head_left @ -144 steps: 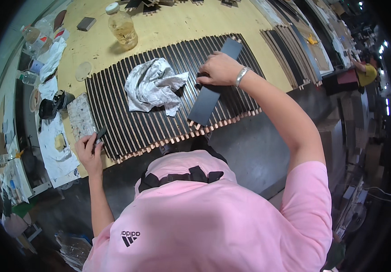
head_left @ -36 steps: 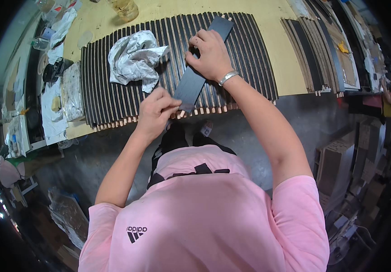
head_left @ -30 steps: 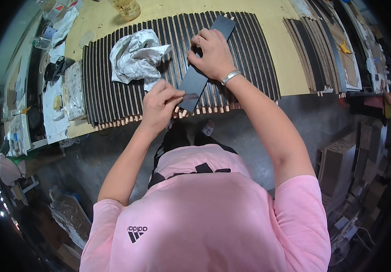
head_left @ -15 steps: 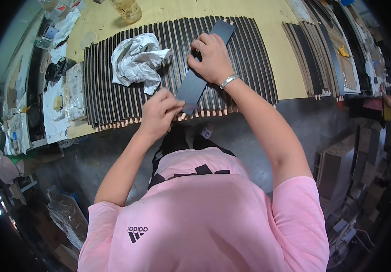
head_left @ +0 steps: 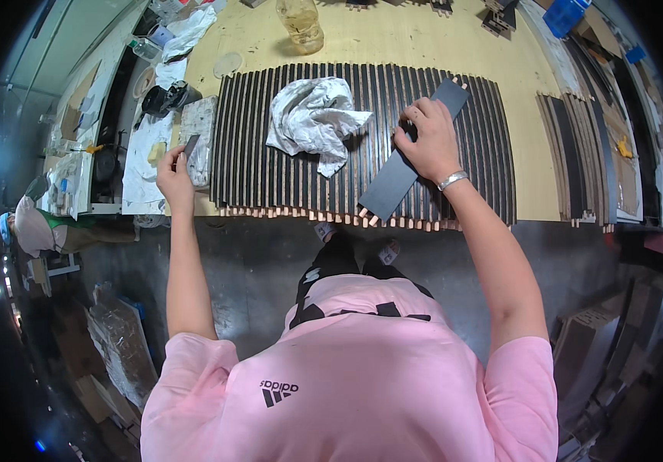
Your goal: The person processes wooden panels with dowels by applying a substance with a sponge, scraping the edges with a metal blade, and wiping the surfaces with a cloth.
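Note:
A dark grey board (head_left: 391, 186) with pale dowels at its ends lies slantwise across a packed row of dark slats (head_left: 250, 146). My right hand (head_left: 430, 142) grips this board by its edges, thumb on the left side and fingers over the top. Away to the left, my left hand (head_left: 175, 175) pinches a small dark flat piece (head_left: 191, 145) between thumb and fingers; its exact kind is unclear. That hand is beside a whitish, worn block (head_left: 202, 123). On the slats, between my hands, rests a crumpled white cloth (head_left: 312, 119).
A clear container of amber liquid (head_left: 300, 31) stands behind the slats on the yellowish table (head_left: 393, 35). More boards (head_left: 577, 154) lie at the right, with a blue bottle (head_left: 566, 15) beyond. A black container (head_left: 173, 98) and yellow piece (head_left: 156, 152) are at the left.
My left hand has left the board's near end and moved left to the whitish block, with the small dark piece now showing in it. My right hand stays on the board. The view has shifted.

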Motion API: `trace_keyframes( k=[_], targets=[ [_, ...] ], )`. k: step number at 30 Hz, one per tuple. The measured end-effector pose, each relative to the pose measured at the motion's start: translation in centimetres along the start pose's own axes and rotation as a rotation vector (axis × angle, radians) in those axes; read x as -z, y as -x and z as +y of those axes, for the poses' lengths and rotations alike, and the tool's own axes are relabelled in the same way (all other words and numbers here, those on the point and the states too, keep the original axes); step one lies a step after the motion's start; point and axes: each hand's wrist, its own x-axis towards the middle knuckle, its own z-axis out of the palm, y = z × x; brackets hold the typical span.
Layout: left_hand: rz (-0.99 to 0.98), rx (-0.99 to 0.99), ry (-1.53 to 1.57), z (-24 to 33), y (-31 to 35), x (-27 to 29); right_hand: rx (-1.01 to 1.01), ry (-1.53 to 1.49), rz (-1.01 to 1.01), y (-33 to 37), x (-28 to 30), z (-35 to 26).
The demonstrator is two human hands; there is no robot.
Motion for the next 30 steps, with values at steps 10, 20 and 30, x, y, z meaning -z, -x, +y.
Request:
trace_keyframes(
  k=[10, 20, 30],
  targets=[
    [-0.322, -0.525, -0.022, 14.9, 2.0, -9.2, 0.001, 0.155, 0.25, 0.3, -0.5, -0.4],
    [-0.504, -0.746, 0.006, 15.6, 6.0, -14.5, -0.507, 0.307, 0.05, 2.4, 1.0, -7.1],
    [-0.662, -0.292, 0.626, 15.3, 3.0, -10.8, -0.901, -0.537, 0.338, 2.7, 1.3, -7.4]
  ],
)
